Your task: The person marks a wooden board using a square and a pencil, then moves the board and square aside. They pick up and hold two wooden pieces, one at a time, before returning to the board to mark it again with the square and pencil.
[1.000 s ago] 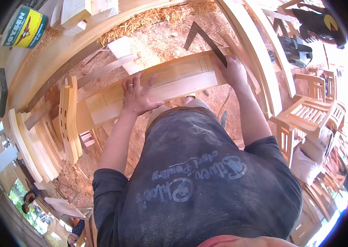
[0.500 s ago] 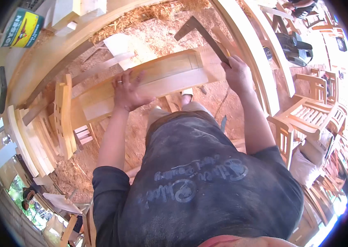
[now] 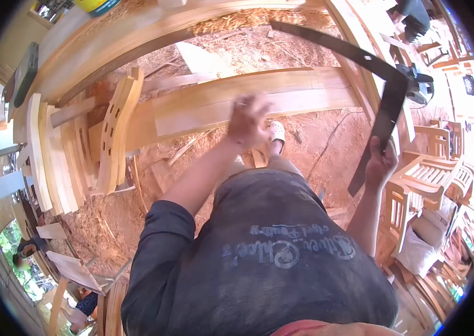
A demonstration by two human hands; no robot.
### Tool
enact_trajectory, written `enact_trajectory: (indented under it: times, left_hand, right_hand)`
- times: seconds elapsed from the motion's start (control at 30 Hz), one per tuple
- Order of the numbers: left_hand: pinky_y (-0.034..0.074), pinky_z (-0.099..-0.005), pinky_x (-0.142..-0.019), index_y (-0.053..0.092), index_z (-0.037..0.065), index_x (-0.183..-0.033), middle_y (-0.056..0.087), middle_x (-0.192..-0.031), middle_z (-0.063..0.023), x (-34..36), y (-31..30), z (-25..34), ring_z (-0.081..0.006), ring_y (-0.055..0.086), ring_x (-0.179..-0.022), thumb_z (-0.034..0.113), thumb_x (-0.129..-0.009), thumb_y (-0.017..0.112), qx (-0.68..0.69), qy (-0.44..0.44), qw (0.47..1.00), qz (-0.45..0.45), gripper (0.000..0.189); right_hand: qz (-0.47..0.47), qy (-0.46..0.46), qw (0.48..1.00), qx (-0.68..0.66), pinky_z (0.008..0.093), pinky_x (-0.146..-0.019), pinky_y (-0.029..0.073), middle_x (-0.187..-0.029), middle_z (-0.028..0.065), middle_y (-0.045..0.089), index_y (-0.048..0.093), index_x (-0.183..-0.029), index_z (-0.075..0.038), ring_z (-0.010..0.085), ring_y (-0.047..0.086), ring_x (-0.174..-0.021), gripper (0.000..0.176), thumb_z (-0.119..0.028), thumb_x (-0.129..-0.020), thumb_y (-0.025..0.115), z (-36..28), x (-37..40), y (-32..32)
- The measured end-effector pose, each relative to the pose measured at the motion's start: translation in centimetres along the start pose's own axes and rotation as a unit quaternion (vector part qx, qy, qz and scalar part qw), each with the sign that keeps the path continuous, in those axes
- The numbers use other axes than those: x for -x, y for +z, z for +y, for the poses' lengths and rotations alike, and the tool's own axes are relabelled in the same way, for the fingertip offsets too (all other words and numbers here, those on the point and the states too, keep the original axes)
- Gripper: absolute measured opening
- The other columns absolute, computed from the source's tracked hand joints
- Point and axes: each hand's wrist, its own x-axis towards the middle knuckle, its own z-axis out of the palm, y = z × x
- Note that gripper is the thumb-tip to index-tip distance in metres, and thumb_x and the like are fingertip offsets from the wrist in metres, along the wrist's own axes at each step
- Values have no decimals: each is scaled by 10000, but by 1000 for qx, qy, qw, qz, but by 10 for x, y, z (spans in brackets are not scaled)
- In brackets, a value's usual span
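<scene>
My right hand [image 3: 381,162] grips a dark metal framing square [image 3: 396,98] by one leg, holding it up off to the right. The square's other leg reaches up and left, over the far part of the bench. My left hand [image 3: 248,122] is lifted, smeared by motion, with its fingers loosely bent and apart, and nothing shows in it. Behind it lies a long pale plank [image 3: 298,89], set across the workspace in front of me. A slotted, curved wooden piece [image 3: 118,131] stands at the plank's left end.
Stacked boards [image 3: 52,157] stand at the left. A long beam [image 3: 153,36] runs along the far side, with wood shavings [image 3: 237,23] by it. Slatted wooden chairs [image 3: 421,173] and a dark power tool [image 3: 420,84] are at the right. Another person [image 3: 413,19] is at top right.
The square has swung from over the plank's right end out to the right, in my right hand. My left hand has come off the plank and moved right. The view has shifted.
</scene>
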Motion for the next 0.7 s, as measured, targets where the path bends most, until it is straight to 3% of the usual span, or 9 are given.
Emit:
enact_trajectory:
  times: [0.07, 0.1, 0.23, 0.3, 0.37, 0.4, 0.5, 0.57, 0.7]
  left_hand:
    - [505, -513, -1073, 709, 114, -1265, 657, -1292, -163, 8, 4, 34, -358, 615, -1261, 375, -714, 913, 148, 36, 988, 25, 642]
    - [513, -514, -1077, 704, 107, -1296, 647, -1322, -174, 10, 4, 49, -359, 623, -1250, 381, -726, 913, 254, 4, 966, -52, 666]
    - [517, -500, -1084, 593, 126, -1472, 644, -1333, -176, 25, 6, 86, -351, 653, -1204, 493, -737, 929, 268, 56, 959, -72, 888]
    - [509, -485, -1103, 506, 129, -1548, 650, -1317, -203, 29, 1, 92, -364, 661, -1200, 525, -710, 945, 322, 24, 941, -104, 1026]
    - [515, -483, -1099, 469, 115, -1573, 643, -1344, -227, 33, -3, 96, -368, 673, -1199, 517, -679, 967, 385, 4, 918, -100, 1100]
    - [535, -475, -1077, 469, 66, -1533, 662, -1349, -242, 37, -6, 95, -358, 687, -1222, 387, -724, 963, 401, -62, 898, -169, 1001]
    - [572, -478, -1010, 495, 55, -1460, 706, -1290, -237, 59, -23, 81, -358, 717, -1186, 223, -782, 882, 340, -130, 916, -167, 799]
    - [593, -477, -917, 546, 74, -1356, 744, -1134, -212, 77, -33, 65, -383, 748, -1066, 118, -779, 793, 311, -204, 917, -144, 629]
    - [595, -498, -834, 592, 117, -1283, 744, -1047, -191, 106, -46, 34, -400, 746, -958, 171, -764, 800, 189, -209, 952, -119, 561]
  right_hand:
    - [33, 28, 997, -58, 252, -790, 431, -917, -26, 625, 724, -1040, 15, 79, 525, -861, 155, -138, -1023, 737, -16, 15, 4]
    - [54, 23, 994, -90, 249, -807, 431, -932, -32, 633, 727, -1050, 12, 76, 527, -874, 160, -144, -1021, 741, -25, 22, 9]
    - [99, 28, 958, -269, 255, -839, 442, -985, -18, 670, 733, -1093, 17, 88, 563, -914, 160, -124, -1016, 740, -49, 46, 33]
    - [112, 58, 933, -337, 257, -859, 465, -976, -8, 672, 723, -1134, 1, 93, 583, -921, 152, -95, -1017, 725, -57, 57, 52]
    - [34, 43, 892, -449, 251, -883, 480, -1007, 12, 687, 711, -1166, -17, 99, 606, -944, 162, -66, -1012, 719, -56, 70, 68]
    - [24, 65, 880, -470, 253, -894, 485, -1035, 24, 694, 706, -1169, -18, 102, 617, -958, 160, -51, -1013, 713, -75, 72, 80]
    - [-63, 63, 903, -421, 290, -941, 504, -1117, 33, 702, 694, -1173, -2, 114, 634, -1034, 165, -1, -1009, 703, -91, 77, 96]
    - [-139, 53, 912, -383, 292, -938, 508, -1124, 28, 708, 697, -1181, 1, 119, 636, -1046, 190, 6, -993, 725, -88, 76, 99]
    - [-179, 99, 927, -314, 296, -910, 522, -1076, 30, 718, 699, -1159, 0, 132, 657, -989, 206, -15, -966, 769, -80, 54, 90]
